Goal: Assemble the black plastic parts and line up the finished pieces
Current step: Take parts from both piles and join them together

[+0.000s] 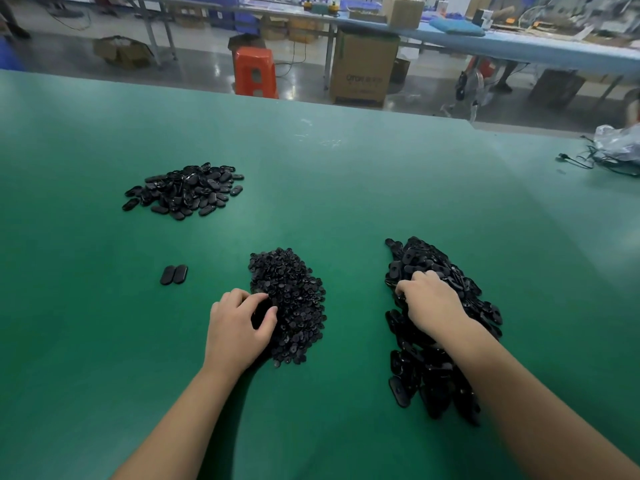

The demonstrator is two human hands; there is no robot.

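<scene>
Three heaps of black plastic parts lie on the green table (311, 188). A heap of small round pieces (294, 292) sits in the middle; my left hand (239, 323) is at its left edge, fingers curled round a black oval part. A heap of larger oval shells (436, 327) lies at the right; my right hand (429, 299) rests on top of it with fingers curled into the parts, and what they hold is hidden. A third heap of oval pieces (183, 190) lies far left. Two finished oval pieces (174, 274) lie side by side left of the middle heap.
A plastic bag and black cables (609, 150) lie at the table's far right edge. Beyond the table stand an orange stool (255, 72), a cardboard box (363, 69) and a long blue workbench (519, 46).
</scene>
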